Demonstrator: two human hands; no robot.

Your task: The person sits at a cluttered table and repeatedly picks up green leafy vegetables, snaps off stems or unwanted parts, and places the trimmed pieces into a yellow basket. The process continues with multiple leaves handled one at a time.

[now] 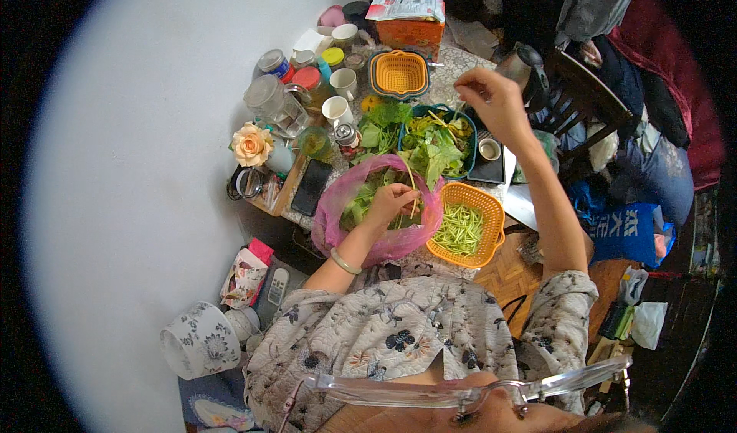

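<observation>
My left hand (391, 205) pinches a pale green leaf stalk (411, 182) over the pink plastic bag (331, 226). Leafy greens (360, 202) fill the bag. Raised over the far right of the table, my right hand (492, 99) has its thumb and fingers curled together; whether anything thin is between them cannot be made out. Below and left of it, a teal basket (475, 159) is heaped with leaves and plant scraps (440, 139). Close to my body, an orange plastic basket (493, 226) contains many short cut green stalks (459, 228).
Jars, white mugs (337, 110) and a glass pitcher (276, 105) crowd the wall side. A phone (311, 186) lies left of the bag. Stacked baskets (399, 73) and an orange box (409, 35) stand behind. A small cup (489, 149), a kettle (518, 67) and a wooden chair (599, 90) are at right.
</observation>
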